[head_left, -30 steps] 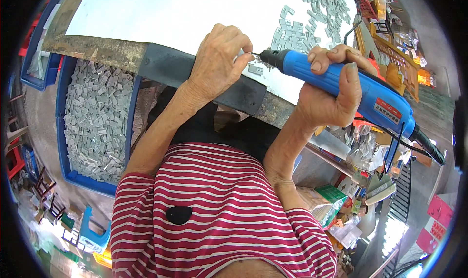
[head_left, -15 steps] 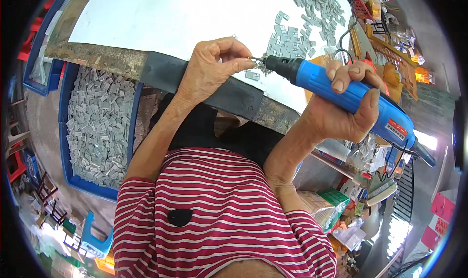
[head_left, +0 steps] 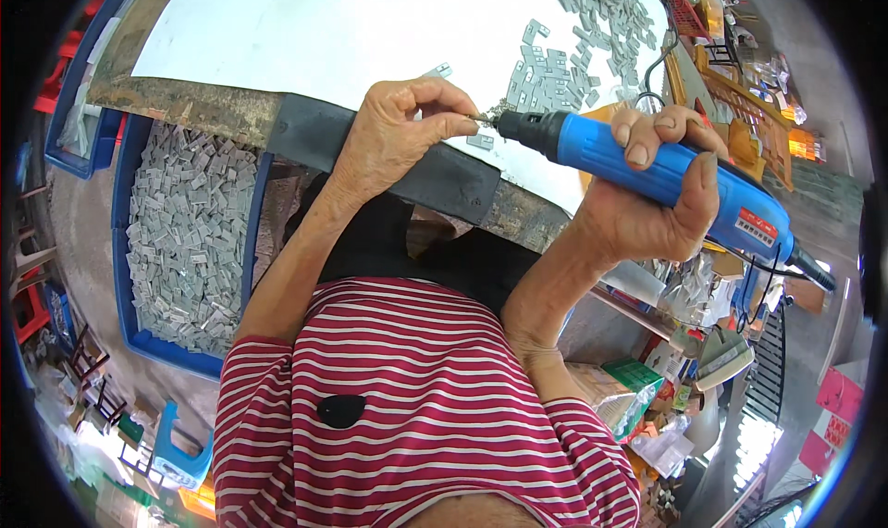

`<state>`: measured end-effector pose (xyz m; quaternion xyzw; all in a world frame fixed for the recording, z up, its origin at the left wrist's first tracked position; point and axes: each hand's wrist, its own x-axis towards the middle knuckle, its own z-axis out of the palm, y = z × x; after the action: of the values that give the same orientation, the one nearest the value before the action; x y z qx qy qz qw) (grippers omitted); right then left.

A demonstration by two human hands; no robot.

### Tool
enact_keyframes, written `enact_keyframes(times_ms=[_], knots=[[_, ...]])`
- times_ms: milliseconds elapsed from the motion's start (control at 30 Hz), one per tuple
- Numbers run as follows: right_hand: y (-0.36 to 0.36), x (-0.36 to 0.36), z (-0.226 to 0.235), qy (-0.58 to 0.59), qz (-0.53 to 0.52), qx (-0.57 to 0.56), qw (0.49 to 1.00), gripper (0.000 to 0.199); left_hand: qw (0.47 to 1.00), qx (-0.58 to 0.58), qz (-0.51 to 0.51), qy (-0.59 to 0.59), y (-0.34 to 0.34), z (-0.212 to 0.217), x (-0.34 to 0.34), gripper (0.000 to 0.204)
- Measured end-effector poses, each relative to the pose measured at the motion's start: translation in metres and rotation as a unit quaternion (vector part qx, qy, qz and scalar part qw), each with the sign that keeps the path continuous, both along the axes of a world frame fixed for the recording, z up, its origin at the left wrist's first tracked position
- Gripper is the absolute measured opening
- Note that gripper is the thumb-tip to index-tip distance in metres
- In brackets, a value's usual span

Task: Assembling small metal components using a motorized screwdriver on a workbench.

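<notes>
My right hand (head_left: 661, 186) is wrapped round a blue electric screwdriver (head_left: 638, 162) with a black nose, tilted so that its cord end is lower at the right. The thin bit (head_left: 487, 119) points left toward my left hand (head_left: 407, 130). Thumb and forefinger of the left hand are pinched together at the bit's tip; what they hold there is too small to make out. Below the bit lies a small grey flat piece (head_left: 480, 142) on the white sheet (head_left: 305, 37). Another grey piece (head_left: 441, 70) lies just beyond the left hand. Small dark bits, probably screws, lie behind the screwdriver's nose.
Many grey pieces (head_left: 550, 79) are spread at the sheet's far right. A blue bin (head_left: 120, 250) full of similar pieces stands below the table's left edge. A black strip (head_left: 444, 186) runs along the near edge. The black cord (head_left: 814, 271) trails off right.
The screwdriver has tilted a little, its cord end shifting right and up. The grey piece beyond my left hand now shows more fully. My left hand stays pinched in nearly the same place.
</notes>
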<state>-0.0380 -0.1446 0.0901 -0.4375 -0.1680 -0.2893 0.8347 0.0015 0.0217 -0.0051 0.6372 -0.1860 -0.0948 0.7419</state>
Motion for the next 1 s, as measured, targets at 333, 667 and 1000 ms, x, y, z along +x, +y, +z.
enact_keyframes(times_ms=[333, 667, 1000], knots=[[0.0066, -0.0013, -0.0017, 0.021, -0.037, 0.032, 0.999, 0.025, 1.0, 0.023, 0.004, -0.006, -0.001, 0.0035, -0.0017, 0.008], [0.0043, -0.0004, -0.0041, 0.027, -0.058, 0.021, 0.998, 0.025, 0.999, 0.019, 0.008, -0.037, -0.0027, -0.0044, -0.0011, 0.018], [0.0034, -0.0004, -0.0067, 0.034, -0.057, 0.025, 0.997, 0.025, 0.998, 0.054, 0.003, -0.03, -0.0016, -0.0028, -0.0007, 0.017]])
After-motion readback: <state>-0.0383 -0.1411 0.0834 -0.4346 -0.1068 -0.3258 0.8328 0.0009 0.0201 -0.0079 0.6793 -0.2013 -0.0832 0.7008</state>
